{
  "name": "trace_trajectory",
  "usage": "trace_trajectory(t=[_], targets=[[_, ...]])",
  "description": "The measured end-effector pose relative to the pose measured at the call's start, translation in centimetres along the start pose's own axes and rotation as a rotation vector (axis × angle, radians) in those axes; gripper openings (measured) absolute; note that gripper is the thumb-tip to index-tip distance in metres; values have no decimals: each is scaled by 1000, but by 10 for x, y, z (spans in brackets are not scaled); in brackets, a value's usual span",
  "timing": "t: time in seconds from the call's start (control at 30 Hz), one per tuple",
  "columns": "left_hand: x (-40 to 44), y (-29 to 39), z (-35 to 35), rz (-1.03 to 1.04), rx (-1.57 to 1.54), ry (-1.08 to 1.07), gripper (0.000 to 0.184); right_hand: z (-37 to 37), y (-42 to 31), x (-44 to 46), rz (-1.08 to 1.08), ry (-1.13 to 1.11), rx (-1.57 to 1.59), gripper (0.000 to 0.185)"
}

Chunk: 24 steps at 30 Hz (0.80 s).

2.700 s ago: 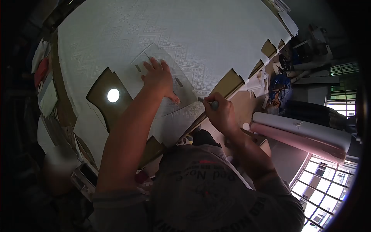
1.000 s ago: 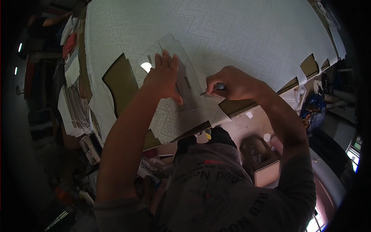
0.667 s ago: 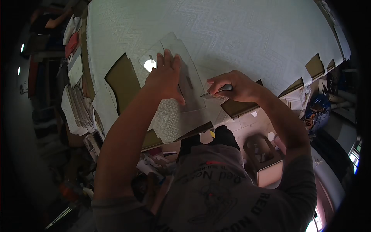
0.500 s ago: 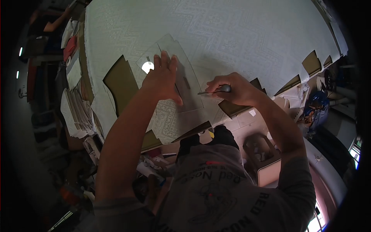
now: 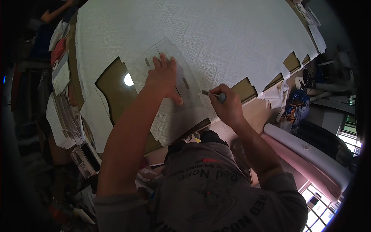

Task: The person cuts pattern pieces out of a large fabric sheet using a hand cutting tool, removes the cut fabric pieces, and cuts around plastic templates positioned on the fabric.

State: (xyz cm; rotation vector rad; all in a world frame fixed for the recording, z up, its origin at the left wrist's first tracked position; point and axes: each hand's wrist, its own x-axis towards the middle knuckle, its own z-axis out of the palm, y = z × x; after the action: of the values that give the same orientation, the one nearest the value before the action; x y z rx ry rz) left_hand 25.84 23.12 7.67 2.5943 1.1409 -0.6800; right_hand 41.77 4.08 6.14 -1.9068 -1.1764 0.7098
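I have my left hand (image 5: 163,79) palm-down with the fingers spread, pressing on a clear template (image 5: 189,71) — it lies right under that palm and extends past the fingertips. Under it is a patterned white sheet (image 5: 131,31). My right hand (image 5: 228,106) pinches a grey-handled tool (image 5: 221,98), its tip just beside the template's right edge; from here I can't tell if they touch. Left of my left hand, a brown area (image 5: 114,85) shows through a cut-away shape in the sheet. Below both hands I read "Red Nose" upside down on the shirt (image 5: 208,189) — smaller print nearer the hands is only partly legible.
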Motion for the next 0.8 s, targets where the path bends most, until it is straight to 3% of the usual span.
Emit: trace_trajectory(t=[0.07,0.5,0.6,0.7,0.8], targets=[[1,-2,2,12,-9,13,157,8,-2,0,-45,90,-29,15],[1,-4,2,33,-6,13,159,27,-20,-11,30,158,-193,16],[1,-1,-3,1,-17,-44,159,37,0,-25,16,250,-23,16],[3,1,-2,13,44,-29,158,38,-3,8,55,195,11,15],[2,1,-9,-2,-35,-80,158,57,-14,87,-81,202,-21,18]])
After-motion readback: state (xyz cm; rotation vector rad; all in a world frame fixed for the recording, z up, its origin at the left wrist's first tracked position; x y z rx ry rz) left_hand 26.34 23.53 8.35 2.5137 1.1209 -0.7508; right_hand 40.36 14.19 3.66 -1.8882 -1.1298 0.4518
